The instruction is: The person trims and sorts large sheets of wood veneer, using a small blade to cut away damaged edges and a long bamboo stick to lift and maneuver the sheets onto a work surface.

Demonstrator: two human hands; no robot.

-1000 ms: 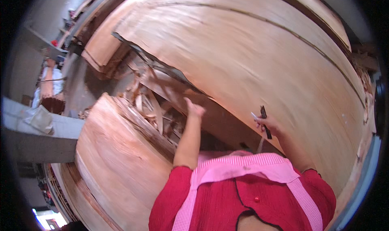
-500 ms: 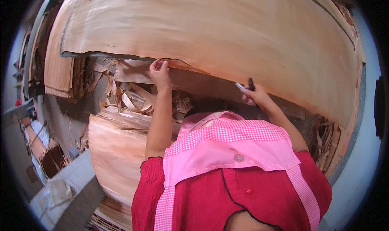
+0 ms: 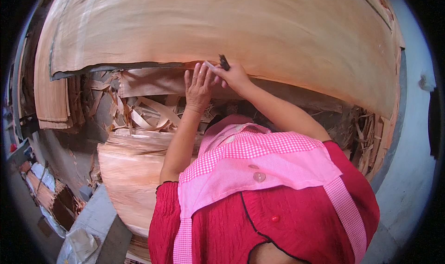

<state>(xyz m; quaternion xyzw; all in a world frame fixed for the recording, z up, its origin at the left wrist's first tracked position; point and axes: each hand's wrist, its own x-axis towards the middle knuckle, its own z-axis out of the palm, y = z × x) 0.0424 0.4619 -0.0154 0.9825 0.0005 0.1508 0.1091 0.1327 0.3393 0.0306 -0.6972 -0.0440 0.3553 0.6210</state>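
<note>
A broad sheet of wood veneer [image 3: 222, 28] lies across the top of the view, with a dark uneven near edge on its left part. My left hand [image 3: 198, 89] is at this edge, fingers stretched upward and apart, holding nothing visible. Close beside it, my right hand [image 3: 236, 78] is closed on a small tool with a black end [image 3: 224, 62]. A pale thin piece [image 3: 210, 66] juts from the same hand toward my left fingertips; whether it belongs to the tool, I cannot tell. My right fingertips are partly hidden.
Curled veneer scraps [image 3: 153, 116] lie below the edge, above a stack of veneer sheets [image 3: 125, 171]. More layered veneer [image 3: 53, 97] hangs at the far left. A grey ledge [image 3: 104, 227] carries a clear plastic bag [image 3: 81, 243]. A pale blue wall [image 3: 412, 102] borders the right.
My right hand has moved left with the black-ended tool, up beside my left hand at the veneer edge. My left hand has gone from a pinch to stretched fingers. The view has shifted slightly.
</note>
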